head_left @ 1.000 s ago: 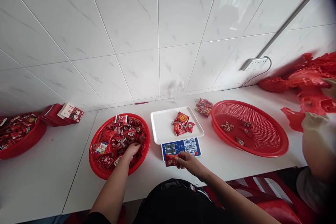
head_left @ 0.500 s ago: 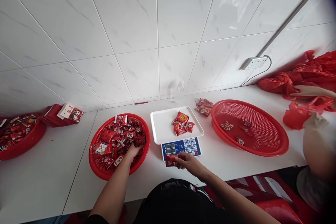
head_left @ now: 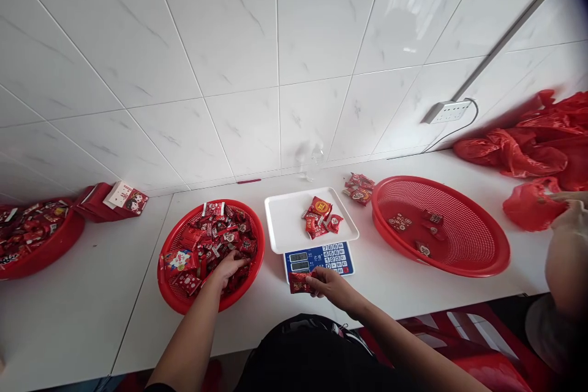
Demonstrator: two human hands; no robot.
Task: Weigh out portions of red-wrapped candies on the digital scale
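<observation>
My left hand (head_left: 229, 267) is in the red basket (head_left: 166, 294) of wrapped candies (head_left: 215, 237). Its fingers are bent together among the packets, and whatever they grip is hidden. Between thumb and fingers, my right hand (head_left: 331, 286) pinches a flat red candy packet (head_left: 299, 282) just in front of the scale keypad (head_left: 334, 257). Above that keypad, the white scale tray (head_left: 285, 220) carries several red candies (head_left: 320, 216) on its right half.
Beyond the tray lies a small candy pile (head_left: 359, 187). A second red basket (head_left: 498, 251) holds a few packets. At left are red boxes (head_left: 98, 202) and another filled basket (head_left: 68, 239). At right, a co-worker's arm (head_left: 567, 251) reaches near red plastic bags (head_left: 523, 153).
My left hand has shifted slightly left and its fingers show more above the candies. My right hand keeps the packet in place. The co-worker's arms have drawn back right.
</observation>
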